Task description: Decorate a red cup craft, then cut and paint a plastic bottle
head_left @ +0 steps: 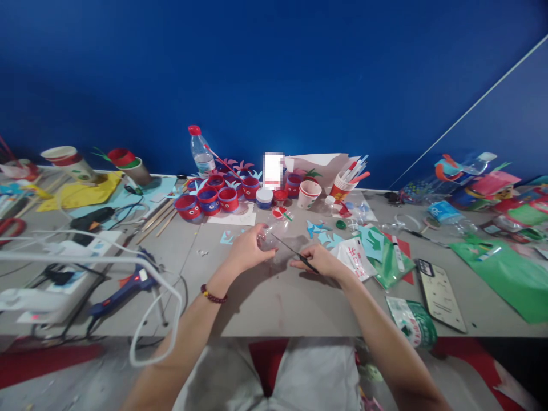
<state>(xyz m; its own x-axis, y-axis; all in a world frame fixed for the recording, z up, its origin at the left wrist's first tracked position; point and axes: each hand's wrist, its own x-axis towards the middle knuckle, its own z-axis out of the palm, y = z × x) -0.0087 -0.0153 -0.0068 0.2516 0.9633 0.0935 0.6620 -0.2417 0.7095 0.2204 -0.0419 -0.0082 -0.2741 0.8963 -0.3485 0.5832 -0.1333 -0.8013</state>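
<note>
Grey table (257, 314) with phone (440, 294), blue glue gun (122, 294), power strip (81, 279).

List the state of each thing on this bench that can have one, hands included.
Left hand: gripping clear plastic piece.
Right hand: holding black-handled metal scissors; blade opening unclear.
Red-capped clear plastic bottle: closed, upright.
Blue-and-white round tub: lid on.
Red-and-white paper cups: stacked, holding pens.
White power strip: plugs inserted.
Rectangular pale-backed phone: lying back up.

Dark-red beaded bracelet (213, 295), pale clothing (319, 374)
</note>
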